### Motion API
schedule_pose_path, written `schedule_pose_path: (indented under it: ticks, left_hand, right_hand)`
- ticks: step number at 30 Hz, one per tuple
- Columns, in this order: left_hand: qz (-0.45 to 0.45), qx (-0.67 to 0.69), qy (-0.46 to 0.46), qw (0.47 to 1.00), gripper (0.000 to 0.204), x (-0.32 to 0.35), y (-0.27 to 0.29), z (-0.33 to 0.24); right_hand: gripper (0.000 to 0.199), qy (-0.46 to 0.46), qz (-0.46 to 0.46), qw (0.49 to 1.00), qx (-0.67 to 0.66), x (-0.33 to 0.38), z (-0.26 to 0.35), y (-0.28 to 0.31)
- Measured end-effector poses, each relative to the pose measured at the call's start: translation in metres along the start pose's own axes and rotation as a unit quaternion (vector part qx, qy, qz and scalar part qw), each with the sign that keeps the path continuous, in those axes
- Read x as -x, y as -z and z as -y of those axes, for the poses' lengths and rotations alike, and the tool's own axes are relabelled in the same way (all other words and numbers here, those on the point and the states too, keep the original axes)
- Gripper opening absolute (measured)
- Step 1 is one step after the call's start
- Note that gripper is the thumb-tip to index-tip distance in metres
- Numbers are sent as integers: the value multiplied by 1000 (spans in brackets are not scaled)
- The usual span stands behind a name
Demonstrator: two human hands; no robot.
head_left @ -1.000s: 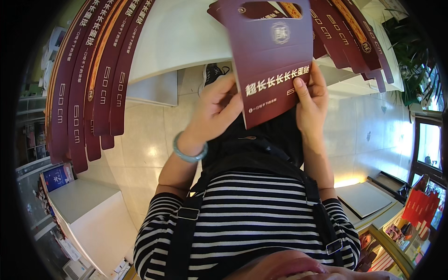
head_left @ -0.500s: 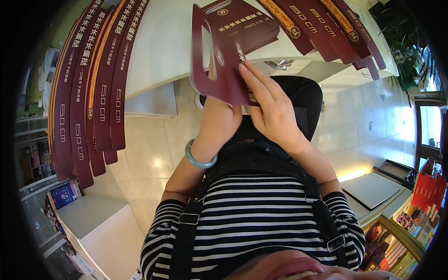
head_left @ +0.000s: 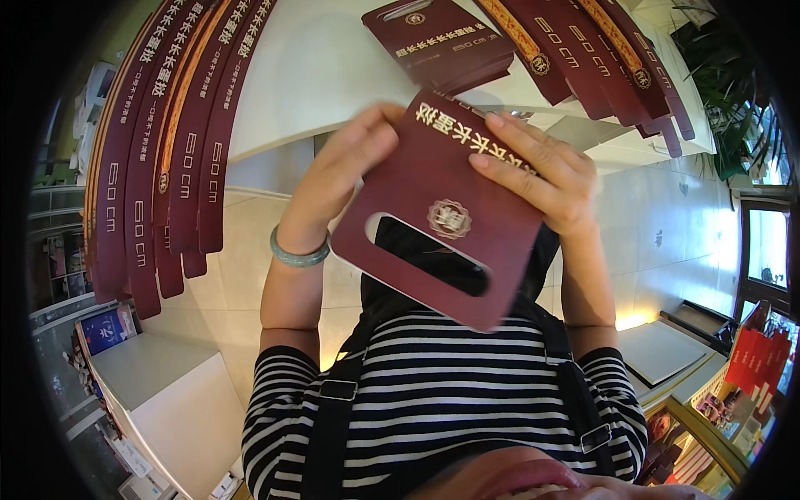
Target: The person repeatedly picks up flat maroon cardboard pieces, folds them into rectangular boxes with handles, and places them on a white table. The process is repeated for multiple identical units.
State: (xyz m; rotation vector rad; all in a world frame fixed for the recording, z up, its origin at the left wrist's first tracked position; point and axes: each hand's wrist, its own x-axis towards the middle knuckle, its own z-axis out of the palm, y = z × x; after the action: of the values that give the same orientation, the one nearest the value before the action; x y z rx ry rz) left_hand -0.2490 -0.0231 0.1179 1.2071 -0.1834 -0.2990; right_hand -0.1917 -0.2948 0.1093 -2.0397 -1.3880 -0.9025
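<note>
Carton, maroon, tilted, slotted end nearest striped shirt; right hand clamped on far right side, left hand blurred at far left edge, grip impossible to tell. Beyond, stacked maroon cartons on white bench.

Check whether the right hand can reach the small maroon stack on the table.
Likely yes: the stack lies nearby, top uncovered, though the right hand is occupied with a maroon carrier.
</note>
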Motion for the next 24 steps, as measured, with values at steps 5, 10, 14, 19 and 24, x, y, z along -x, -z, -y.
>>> schedule_pose_path:
  ticks: [5,10,14,19,24]
  left_hand:
    - [-9,-80,22,997,25,1,-6,8]
    - [-59,-354,-173,917,21,-5,-19,16]
    - [-62,-397,-229,887,18,-7,-31,13]
    - [-179,-456,-318,812,11,-5,-23,18]
    - [-123,-480,-327,805,7,-6,-23,0]
  right_hand:
    - [37,-84,39,996,4,3,-5,-1]
    - [40,-137,6,986,-94,-2,-4,5]
    - [47,-152,20,981,-121,-18,20,-15]
    - [27,-212,33,963,-164,-9,26,-22]
    - [20,-246,34,949,-195,-12,28,-16]
